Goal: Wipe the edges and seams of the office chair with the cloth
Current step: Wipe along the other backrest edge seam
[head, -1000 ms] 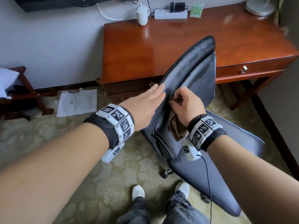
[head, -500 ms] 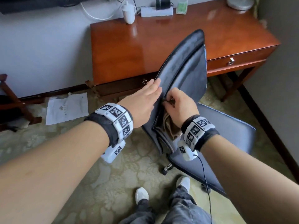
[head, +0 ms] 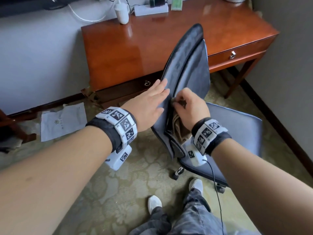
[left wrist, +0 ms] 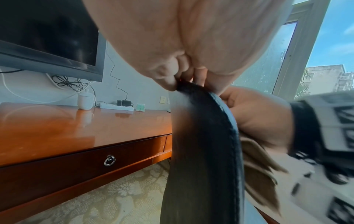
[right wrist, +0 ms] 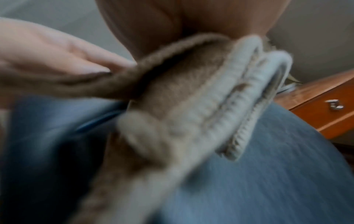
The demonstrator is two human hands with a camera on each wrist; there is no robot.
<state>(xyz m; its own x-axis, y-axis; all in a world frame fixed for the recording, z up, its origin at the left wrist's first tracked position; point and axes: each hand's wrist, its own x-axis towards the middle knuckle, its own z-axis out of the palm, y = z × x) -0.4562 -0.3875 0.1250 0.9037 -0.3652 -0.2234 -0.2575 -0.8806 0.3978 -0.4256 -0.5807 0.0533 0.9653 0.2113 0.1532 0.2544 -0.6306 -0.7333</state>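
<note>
The blue-grey office chair's backrest [head: 189,65] stands edge-on in front of me, with its seat [head: 237,129] to the right. My left hand [head: 152,99] lies flat against the rear face of the backrest, fingers straight, fingertips at the edge seam. My right hand [head: 188,106] grips a folded tan cloth [head: 179,128] and presses it on the backrest's side edge; the cloth hangs below the fist. In the left wrist view the dark backrest edge [left wrist: 203,151] runs downward, with the right hand [left wrist: 258,115] and cloth [left wrist: 260,171] behind it. The right wrist view is blurred and filled by the cloth [right wrist: 191,106].
A polished wooden desk [head: 152,44] stands just behind the chair, carrying a white cup [head: 122,12] and a power strip [head: 150,9]. A sheet of paper [head: 62,121] lies on the carpet at left. My feet [head: 154,202] are near a chair caster [head: 176,175]. A wall runs along the right.
The right hand with the cloth has slid slightly down along the backrest edge. The left hand stays flat on the backrest. My head view has shifted a little.
</note>
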